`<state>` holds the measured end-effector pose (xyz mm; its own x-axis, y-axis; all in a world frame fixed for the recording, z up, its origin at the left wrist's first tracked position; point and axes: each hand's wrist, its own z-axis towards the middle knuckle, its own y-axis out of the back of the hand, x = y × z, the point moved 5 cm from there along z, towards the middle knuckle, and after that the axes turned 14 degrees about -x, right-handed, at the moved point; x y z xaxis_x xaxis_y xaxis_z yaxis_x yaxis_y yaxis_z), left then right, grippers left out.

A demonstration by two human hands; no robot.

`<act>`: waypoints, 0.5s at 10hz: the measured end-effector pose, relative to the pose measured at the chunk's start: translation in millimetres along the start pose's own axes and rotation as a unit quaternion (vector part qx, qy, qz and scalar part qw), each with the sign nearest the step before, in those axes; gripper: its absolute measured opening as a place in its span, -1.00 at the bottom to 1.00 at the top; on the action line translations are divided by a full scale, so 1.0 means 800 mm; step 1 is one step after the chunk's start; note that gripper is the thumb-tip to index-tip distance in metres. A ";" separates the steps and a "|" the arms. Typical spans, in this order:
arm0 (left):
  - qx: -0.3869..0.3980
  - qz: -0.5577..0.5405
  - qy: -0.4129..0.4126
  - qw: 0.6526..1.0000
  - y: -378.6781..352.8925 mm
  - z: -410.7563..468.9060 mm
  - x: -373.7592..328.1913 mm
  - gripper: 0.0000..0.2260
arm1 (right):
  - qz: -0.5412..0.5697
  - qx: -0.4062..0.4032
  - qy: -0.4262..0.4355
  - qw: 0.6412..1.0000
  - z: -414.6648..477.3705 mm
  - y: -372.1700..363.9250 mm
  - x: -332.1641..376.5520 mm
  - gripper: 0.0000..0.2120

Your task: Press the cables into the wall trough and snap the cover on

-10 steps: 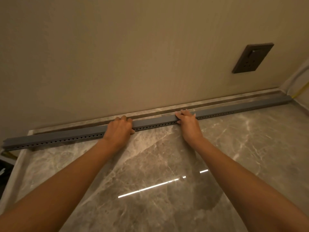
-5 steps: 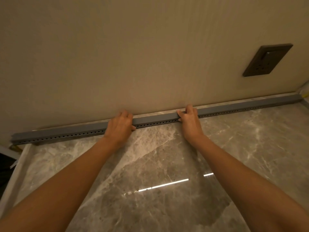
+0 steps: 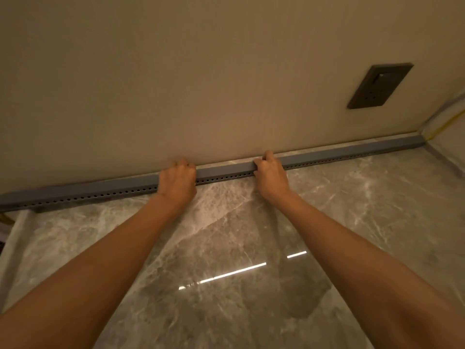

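Observation:
A long grey trough cover (image 3: 226, 173), with a row of small holes along its front face, lies where the glossy marble floor (image 3: 226, 248) meets the beige wall (image 3: 201, 84). It runs from the far left edge to the right corner. My left hand (image 3: 177, 181) grips it left of centre, fingers curled over the top against the wall. My right hand (image 3: 270, 176) grips it just right of centre the same way. No cables show; whatever is under the cover is hidden.
A dark socket plate (image 3: 378, 86) sits on the wall at upper right. A yellow cable (image 3: 442, 128) over white sheeting (image 3: 450, 109) runs down at the right corner. A pale strip (image 3: 13, 230) borders the floor at the left.
Both hands have pushed the cover back from the floor until it sits tight against the wall's base. The fingers have curled tighter over its top.

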<state>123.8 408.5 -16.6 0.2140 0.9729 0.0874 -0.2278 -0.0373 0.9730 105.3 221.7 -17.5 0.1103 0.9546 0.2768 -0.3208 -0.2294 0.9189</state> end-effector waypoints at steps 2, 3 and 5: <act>-0.027 -0.128 0.094 0.987 0.032 -0.005 -0.023 -0.78 | 0.024 0.007 0.035 0.999 0.003 0.030 0.017 -0.76; -0.042 -0.186 0.139 0.972 0.063 -0.006 -0.044 -0.74 | 0.080 0.002 0.043 0.996 0.008 0.063 0.017 -0.72; -0.124 -0.242 0.183 0.945 0.171 0.017 -0.095 -0.75 | 0.152 -0.070 0.068 0.983 0.039 0.182 -0.010 -0.66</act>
